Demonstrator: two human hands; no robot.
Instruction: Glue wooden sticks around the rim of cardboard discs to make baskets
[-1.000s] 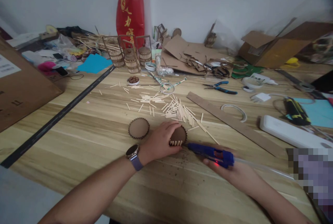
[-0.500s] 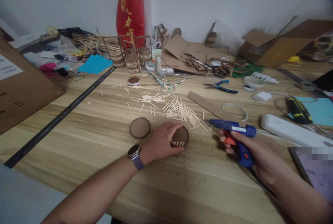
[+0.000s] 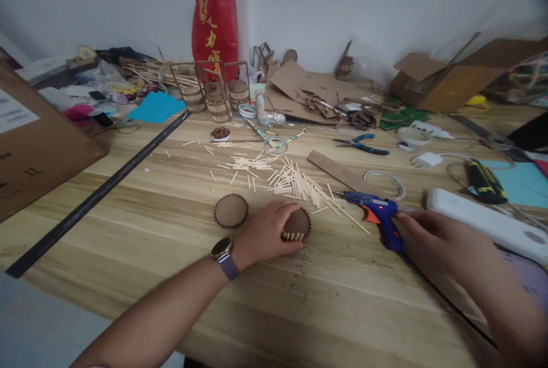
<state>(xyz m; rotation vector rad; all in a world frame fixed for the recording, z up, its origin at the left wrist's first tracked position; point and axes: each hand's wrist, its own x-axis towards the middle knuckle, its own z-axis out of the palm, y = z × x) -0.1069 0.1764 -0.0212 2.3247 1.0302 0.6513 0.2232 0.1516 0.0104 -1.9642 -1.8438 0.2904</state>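
Observation:
My left hand (image 3: 272, 231), with a watch on the wrist, grips the left side of a round cardboard piece (image 3: 297, 221) whose near edge carries several short upright sticks. A second cardboard disc (image 3: 231, 211) with a dark beaded rim lies to its left. The blue glue gun (image 3: 374, 208) lies on its side, its nozzle by the pile of short wooden sticks (image 3: 299, 181). My right hand (image 3: 432, 237) is at the gun's rear end, fingers bent close together; whether they still touch it is unclear.
Behind the sticks are a bowl of brown beads (image 3: 220, 133), small stick lanterns (image 3: 218, 102) and blue-handled pliers (image 3: 362, 144). A white power strip (image 3: 483, 222) lies at the right. A long black strip (image 3: 98, 191) crosses the left side, beside a cardboard box (image 3: 38, 145).
The glue gun has been lowered onto the table, and my right hand has slid back off its handle and trigger. My left hand stays on the round piece.

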